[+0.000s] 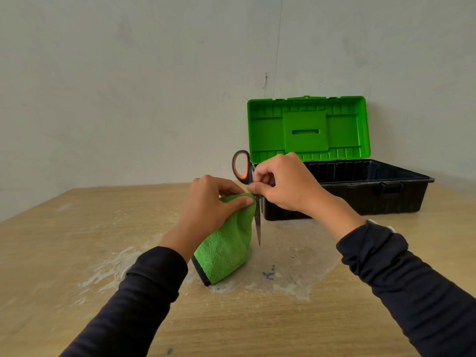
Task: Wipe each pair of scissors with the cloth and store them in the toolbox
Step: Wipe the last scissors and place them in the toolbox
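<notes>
We see the left hand [206,204] pinching the green cloth [226,251] against the scissors [253,199]. Their long axis is near vertical, the grey blades pointing down below the right hand's [286,184] pinching grip, the black-and-orange handle loop above it. Behind stands the open toolbox [360,191] on the surface [77,253].

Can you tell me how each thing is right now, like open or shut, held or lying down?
toolbox: open, lid up, standing on the table.
scissors: held with blades shut, pointing down.
cloth: folded, pressed to the blades near the pivot.
left hand: grips the cloth.
right hand: grips the scissors by the handles.
table: has whitish smears.
</notes>
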Available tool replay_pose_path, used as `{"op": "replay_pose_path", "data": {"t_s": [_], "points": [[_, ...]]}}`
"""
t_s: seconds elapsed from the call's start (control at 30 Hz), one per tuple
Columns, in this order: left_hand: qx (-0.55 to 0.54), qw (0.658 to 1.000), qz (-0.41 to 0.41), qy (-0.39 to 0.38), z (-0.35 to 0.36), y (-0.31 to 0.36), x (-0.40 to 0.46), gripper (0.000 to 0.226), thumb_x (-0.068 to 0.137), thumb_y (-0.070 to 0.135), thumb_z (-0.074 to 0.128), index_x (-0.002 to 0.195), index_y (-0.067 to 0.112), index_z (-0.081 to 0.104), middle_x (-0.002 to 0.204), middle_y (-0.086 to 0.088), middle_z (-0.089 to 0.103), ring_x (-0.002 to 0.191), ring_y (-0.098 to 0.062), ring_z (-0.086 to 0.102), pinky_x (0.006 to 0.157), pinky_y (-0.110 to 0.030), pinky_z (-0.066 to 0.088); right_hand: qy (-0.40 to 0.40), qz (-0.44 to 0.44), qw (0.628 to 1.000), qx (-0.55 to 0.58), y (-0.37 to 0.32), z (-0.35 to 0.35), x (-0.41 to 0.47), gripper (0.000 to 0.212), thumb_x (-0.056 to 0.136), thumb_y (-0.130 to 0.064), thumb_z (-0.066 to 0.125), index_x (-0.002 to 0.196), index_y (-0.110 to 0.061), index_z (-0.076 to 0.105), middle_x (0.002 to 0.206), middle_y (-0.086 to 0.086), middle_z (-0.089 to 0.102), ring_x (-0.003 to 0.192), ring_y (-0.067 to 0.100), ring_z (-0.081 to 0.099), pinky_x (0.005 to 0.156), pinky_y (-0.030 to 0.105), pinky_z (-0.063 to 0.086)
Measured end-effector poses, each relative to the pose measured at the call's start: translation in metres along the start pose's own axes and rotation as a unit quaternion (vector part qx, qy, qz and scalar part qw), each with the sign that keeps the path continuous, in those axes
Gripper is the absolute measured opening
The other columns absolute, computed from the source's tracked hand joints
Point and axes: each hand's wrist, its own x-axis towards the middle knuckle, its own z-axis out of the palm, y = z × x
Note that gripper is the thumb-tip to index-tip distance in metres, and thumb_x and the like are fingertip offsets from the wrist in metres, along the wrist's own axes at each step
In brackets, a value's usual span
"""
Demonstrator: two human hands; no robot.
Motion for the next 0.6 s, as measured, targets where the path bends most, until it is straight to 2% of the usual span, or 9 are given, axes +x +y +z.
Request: {"op": "replay_pose_path", "data": {"t_s": [0.13,0.27,0.43,0.6], "points": [[0.014,1.0,0.0,-0.011,-0.001,0.0,-0.001,0.011,0.071,0.035,0.076,0.074,0.025,0.073,0.064,0.016,0.066,0.062,0.002,0.057,0.055,-0.011,0.041,-0.004,0.007,1.0,0.014,0.002,-0.001,0.0,0.018,0.077,-0.022,0.072,0.06,-0.019,0.066,0.057,0.002,0.065,0.056,0.017,0.059,0.057,0.03,0.046],[0.014,0.999,0.007,-0.04,-0.005,0.0,0.001,0.013,0.075,0.033,0.073,0.08,0.021,0.073,0.07,0.015,0.066,0.067,0.003,0.058,0.06,-0.004,0.04,-0.006,0.006,1.0,0.016,0.005,-0.01,0.0,0.018,0.078,-0.024,0.072,0.061,-0.019,0.066,0.056,-0.001,0.062,0.054,0.013,0.056,0.057,0.033,0.046],[-0.025,0.998,-0.013,-0.053,-0.008,-0.003,0.004,0.014,0.074,0.029,0.075,0.08,0.016,0.074,0.071,0.009,0.068,0.062,0.003,0.056,0.058,-0.006,0.039,0.0,0.003,1.0,0.018,0.007,-0.012,0.0,0.019,0.078,-0.026,0.071,0.061,-0.022,0.065,0.056,-0.005,0.061,0.055,0.011,0.056,0.057,0.034,0.048],[-0.054,0.997,-0.015,-0.05,-0.002,0.001,0.001,0.009,0.075,0.028,0.074,0.078,0.019,0.073,0.068,0.007,0.068,0.061,0.003,0.056,0.056,-0.008,0.041,-0.003,-0.002,0.999,0.04,0.003,-0.004,-0.001,0.017,0.078,-0.023,0.072,0.063,-0.016,0.068,0.058,0.002,0.064,0.055,0.017,0.059,0.057,0.033,0.047]]}}
